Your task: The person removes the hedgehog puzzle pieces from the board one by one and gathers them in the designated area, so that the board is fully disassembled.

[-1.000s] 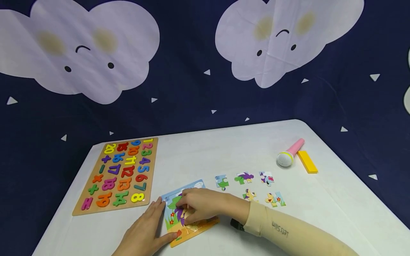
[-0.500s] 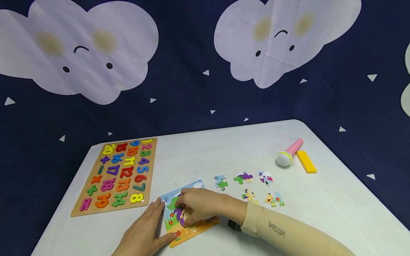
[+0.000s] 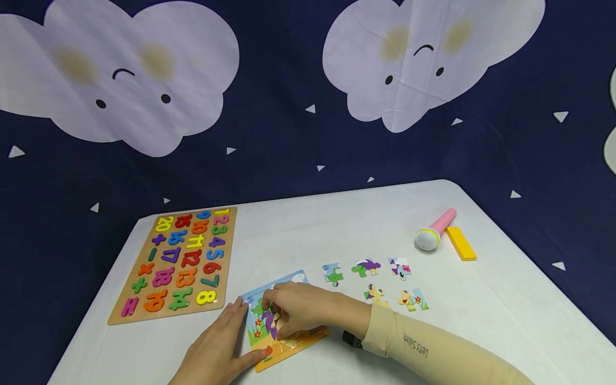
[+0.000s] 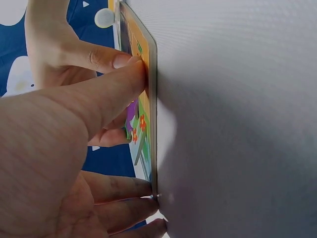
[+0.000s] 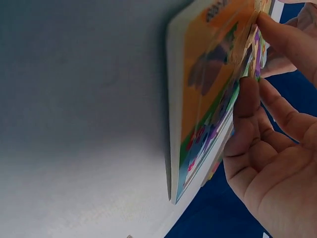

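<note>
A picture puzzle board (image 3: pixel 291 352) with an orange lower border lies slightly turned on the white table. My left hand (image 3: pixel 212 345) rests along its left side, the thumb pressing the lower left corner and the straight fingers touching the edge. Over the middle of the board, my right hand (image 3: pixel 303 307) pinches a purple-and-green puzzle piece (image 4: pixel 132 114) with curled fingers and thumb. Those fingers hide much of the piece and of the picture. Several loose jigsaw pieces lie right of the board, among them a green-and-blue one (image 3: pixel 332 272) and one with a flower (image 3: pixel 416 299).
A wooden number board (image 3: pixel 185 262) stands flat at the table's left. Toward the right back lie a pink toy microphone (image 3: pixel 435 231) and a yellow block (image 3: pixel 462 244). A dark blue cloth with clouds (image 3: pixel 269 160) hangs behind the table (image 3: pixel 308 230).
The fingers of my right hand shift very slightly over the board. My left hand, the board and the loose pieces stay where they were.
</note>
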Demonstrator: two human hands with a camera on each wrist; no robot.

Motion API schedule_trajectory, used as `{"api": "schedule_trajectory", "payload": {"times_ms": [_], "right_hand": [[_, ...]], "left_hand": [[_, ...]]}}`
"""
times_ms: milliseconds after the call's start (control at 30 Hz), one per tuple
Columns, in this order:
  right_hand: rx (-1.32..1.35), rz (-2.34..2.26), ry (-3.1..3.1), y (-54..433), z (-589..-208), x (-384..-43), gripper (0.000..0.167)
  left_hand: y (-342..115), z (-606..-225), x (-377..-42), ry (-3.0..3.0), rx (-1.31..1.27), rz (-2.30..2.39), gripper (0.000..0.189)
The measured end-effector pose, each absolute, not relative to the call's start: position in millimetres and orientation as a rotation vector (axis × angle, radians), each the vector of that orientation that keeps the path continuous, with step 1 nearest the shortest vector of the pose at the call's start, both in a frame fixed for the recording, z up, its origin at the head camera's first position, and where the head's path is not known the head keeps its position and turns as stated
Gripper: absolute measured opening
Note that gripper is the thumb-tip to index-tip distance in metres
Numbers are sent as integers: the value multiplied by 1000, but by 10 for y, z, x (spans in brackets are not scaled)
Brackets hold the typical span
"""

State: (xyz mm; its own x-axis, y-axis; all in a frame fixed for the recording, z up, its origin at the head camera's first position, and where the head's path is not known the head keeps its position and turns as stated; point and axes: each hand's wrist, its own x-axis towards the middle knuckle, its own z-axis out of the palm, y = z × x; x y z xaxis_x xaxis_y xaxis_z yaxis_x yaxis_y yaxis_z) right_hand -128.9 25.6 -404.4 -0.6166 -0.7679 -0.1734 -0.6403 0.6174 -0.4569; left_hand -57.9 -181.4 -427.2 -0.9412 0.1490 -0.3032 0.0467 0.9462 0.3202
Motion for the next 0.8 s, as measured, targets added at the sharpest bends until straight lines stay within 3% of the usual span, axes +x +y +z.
{"api": "schedule_trajectory", "payload": {"times_ms": [333,800], "right_hand": [[-1102,-599,2471,240,-4035,-1304,40],[-1123,-615,2462,225,-4069,-1342,40]], "left_hand": [[-1812,-4264,-581,2771,146,438,115],[-1821,-4252,-585,2782,176,423,114]]}}
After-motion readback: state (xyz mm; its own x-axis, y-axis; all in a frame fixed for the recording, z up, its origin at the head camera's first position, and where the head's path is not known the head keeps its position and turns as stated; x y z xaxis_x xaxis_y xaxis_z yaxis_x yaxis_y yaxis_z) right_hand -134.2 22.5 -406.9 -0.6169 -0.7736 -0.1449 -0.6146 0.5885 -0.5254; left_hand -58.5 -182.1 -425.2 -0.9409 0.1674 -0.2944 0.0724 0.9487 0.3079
